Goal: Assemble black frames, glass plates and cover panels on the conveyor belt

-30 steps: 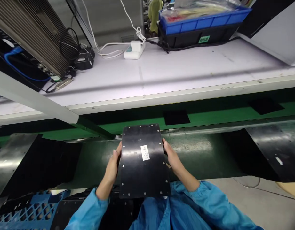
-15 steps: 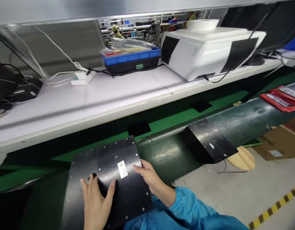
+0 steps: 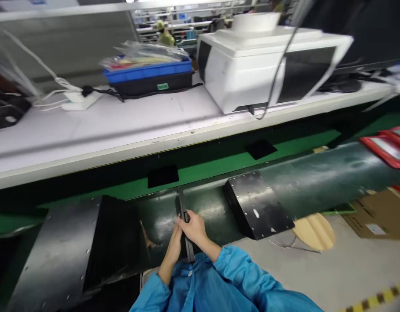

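Note:
Both of my hands are at a thin dark bar-like piece (image 3: 189, 249), seen nearly edge-on above the dark green belt and pointing towards my body. My left hand (image 3: 174, 245) lies along its left side, with the fingers pressed together against it. From the right, my right hand (image 3: 196, 227) grips its upper part between thumb and fingers. What kind of thing it is does not show. To the left stands a black riveted cover (image 3: 61, 242), its dark side facing the hands and apart from them. Another black riveted cover (image 3: 261, 206) sits on the belt to the right.
Beyond the green belt (image 3: 320, 175) runs a white shelf (image 3: 144, 117) with a blue tray (image 3: 151, 71), a power strip (image 3: 81, 102) and a white machine (image 3: 248, 73). Red-framed sheets (image 3: 390, 149) lie far right. A round wooden stool (image 3: 313, 234) and cardboard box (image 3: 375, 216) are below.
My hands have left the left black cover, which now stands farther left, and have come together on the thin dark piece. The view has shifted to the right.

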Demonstrator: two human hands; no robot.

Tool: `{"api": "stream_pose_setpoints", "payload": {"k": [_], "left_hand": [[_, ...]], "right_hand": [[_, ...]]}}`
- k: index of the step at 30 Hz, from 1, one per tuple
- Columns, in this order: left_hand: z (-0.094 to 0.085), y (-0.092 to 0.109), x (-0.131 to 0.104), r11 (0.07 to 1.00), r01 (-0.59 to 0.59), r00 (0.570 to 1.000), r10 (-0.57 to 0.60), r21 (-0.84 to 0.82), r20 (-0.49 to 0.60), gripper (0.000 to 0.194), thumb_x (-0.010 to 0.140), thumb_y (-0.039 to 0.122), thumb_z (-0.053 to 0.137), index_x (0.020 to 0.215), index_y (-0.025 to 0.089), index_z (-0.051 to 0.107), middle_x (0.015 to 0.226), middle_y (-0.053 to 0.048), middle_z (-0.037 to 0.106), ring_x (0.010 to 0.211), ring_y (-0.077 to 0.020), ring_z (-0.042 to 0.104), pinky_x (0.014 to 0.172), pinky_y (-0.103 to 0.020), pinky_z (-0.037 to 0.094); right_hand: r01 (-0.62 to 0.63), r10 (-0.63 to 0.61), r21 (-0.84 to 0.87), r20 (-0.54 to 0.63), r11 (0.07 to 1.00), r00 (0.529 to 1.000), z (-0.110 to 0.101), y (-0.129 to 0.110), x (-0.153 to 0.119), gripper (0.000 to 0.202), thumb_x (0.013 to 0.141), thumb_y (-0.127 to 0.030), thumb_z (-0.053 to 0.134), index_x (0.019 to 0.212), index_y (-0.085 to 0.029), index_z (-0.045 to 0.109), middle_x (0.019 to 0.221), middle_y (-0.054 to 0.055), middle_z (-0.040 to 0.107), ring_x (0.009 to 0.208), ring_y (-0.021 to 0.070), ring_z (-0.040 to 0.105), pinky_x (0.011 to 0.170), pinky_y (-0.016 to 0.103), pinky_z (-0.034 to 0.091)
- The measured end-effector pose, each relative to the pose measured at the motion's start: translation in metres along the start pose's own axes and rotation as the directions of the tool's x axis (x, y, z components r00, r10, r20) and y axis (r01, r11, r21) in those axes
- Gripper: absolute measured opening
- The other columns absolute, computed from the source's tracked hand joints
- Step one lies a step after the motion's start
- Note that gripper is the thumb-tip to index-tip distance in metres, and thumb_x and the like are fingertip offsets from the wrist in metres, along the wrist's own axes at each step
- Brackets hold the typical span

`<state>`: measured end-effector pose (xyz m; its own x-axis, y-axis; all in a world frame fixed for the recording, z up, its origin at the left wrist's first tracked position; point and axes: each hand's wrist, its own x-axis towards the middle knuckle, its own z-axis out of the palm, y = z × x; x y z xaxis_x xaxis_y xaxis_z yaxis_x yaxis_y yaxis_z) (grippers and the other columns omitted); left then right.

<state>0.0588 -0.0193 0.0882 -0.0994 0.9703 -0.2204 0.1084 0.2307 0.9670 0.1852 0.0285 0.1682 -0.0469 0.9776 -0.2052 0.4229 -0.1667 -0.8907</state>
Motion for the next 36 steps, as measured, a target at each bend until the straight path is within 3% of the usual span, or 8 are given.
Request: {"api": "stream_pose_setpoints", "payload": {"k": [6, 13, 17, 21, 25, 30, 33, 36], "left_hand": [[-0.006, -0.008, 0.000, 0.997, 0.064, 0.987, -0.069, -0.038, -0.142, 0.078, 0.099, 0.064, 0.054, 0.157, 0.012, 0.054, 0.165, -0.018, 0.050, 0.159, -0.0324, 0.040, 0.135, -0.046, 0.024], [-0.022, 0.011, 0.000, 0.991, 0.033, 0.977, -0.005, 0.129, -0.212, 0.057, 0.103, 0.052, 0.049, 0.143, 0.015, 0.067, 0.150, -0.016, 0.066, 0.144, -0.0320, 0.058, 0.123, -0.045, 0.041], [-0.026, 0.030, 0.000, 0.815, 0.280, 0.931, -0.102, 0.508, -0.350, 0.050, 0.109, 0.048, 0.039, 0.111, 0.016, 0.078, 0.109, -0.018, 0.081, 0.106, -0.0337, 0.075, 0.090, -0.039, 0.050], [-0.045, 0.040, 0.008, 0.658, 0.436, 0.874, -0.147, 0.614, -0.463, 0.045, 0.110, 0.042, 0.041, 0.098, 0.018, 0.077, 0.100, -0.016, 0.081, 0.100, -0.0312, 0.075, 0.078, -0.033, 0.041], [-0.075, 0.047, 0.008, 0.612, 0.543, 0.785, -0.128, 0.574, -0.606, 0.041, 0.111, 0.034, 0.041, 0.096, 0.015, 0.074, 0.095, -0.018, 0.079, 0.092, -0.0294, 0.074, 0.071, -0.033, 0.034], [-0.122, 0.091, -0.032, 0.682, 0.425, 0.741, 0.116, 0.595, -0.662, 0.042, 0.109, 0.041, 0.041, 0.091, 0.018, 0.071, 0.070, -0.007, 0.068, 0.067, -0.0219, 0.063, 0.064, -0.031, 0.030], [-0.185, 0.127, -0.063, 0.765, 0.312, 0.655, 0.256, 0.563, -0.711, 0.050, 0.105, 0.057, 0.044, 0.087, 0.019, 0.071, 0.065, -0.002, 0.063, 0.064, -0.0188, 0.057, 0.063, -0.028, 0.035], [-0.264, 0.151, -0.075, 0.860, 0.229, 0.570, 0.261, 0.456, -0.779, 0.065, 0.091, 0.078, 0.051, 0.080, 0.017, 0.072, 0.069, -0.003, 0.069, 0.069, -0.0205, 0.062, 0.063, -0.028, 0.047]], "right_hand": [[0.012, -0.030, 0.105, 0.170, 0.994, 0.985, 0.035, 0.041, 0.019, 0.045, 0.096, -0.056, 0.058, 0.119, -0.023, 0.077, 0.095, 0.008, 0.081, 0.092, 0.0264, 0.075, 0.087, 0.038, 0.053], [0.160, -0.204, 0.247, 0.162, 0.956, 0.966, 0.069, 0.067, 0.077, 0.053, 0.076, -0.069, 0.075, 0.100, -0.023, 0.068, 0.105, 0.007, 0.071, 0.103, 0.0267, 0.066, 0.096, 0.041, 0.052], [0.127, -0.239, 0.370, 0.277, 0.920, 0.931, 0.094, 0.066, 0.098, 0.053, 0.068, -0.069, 0.078, 0.077, -0.025, 0.051, 0.076, -0.003, 0.056, 0.076, 0.0186, 0.054, 0.077, 0.033, 0.049], [0.049, -0.232, 0.522, 0.291, 0.851, 0.928, 0.103, 0.075, 0.101, 0.046, 0.067, -0.061, 0.077, 0.084, -0.025, 0.054, 0.078, -0.003, 0.059, 0.076, 0.0190, 0.054, 0.077, 0.034, 0.050], [0.066, -0.254, 0.558, 0.266, 0.827, 0.930, 0.077, 0.099, 0.113, 0.036, 0.072, -0.057, 0.070, 0.082, -0.025, 0.057, 0.084, 0.002, 0.065, 0.087, 0.0250, 0.063, 0.086, 0.039, 0.054], [0.091, -0.176, 0.326, 0.239, 0.941, 0.955, 0.026, 0.115, 0.147, 0.042, 0.079, -0.054, 0.060, 0.103, -0.023, 0.073, 0.109, 0.010, 0.078, 0.114, 0.0343, 0.069, 0.102, 0.046, 0.053], [-0.092, 0.106, -0.117, 0.123, 0.989, 0.987, -0.004, 0.118, 0.168, 0.047, 0.087, -0.055, 0.051, 0.102, -0.018, 0.078, 0.103, 0.016, 0.080, 0.108, 0.0382, 0.073, 0.094, 0.047, 0.056], [-0.202, 0.249, -0.504, 0.027, 0.840, 0.968, -0.025, 0.122, 0.183, 0.042, 0.090, -0.048, 0.055, 0.102, -0.016, 0.080, 0.104, 0.022, 0.080, 0.107, 0.0400, 0.075, 0.088, 0.046, 0.057]]}}
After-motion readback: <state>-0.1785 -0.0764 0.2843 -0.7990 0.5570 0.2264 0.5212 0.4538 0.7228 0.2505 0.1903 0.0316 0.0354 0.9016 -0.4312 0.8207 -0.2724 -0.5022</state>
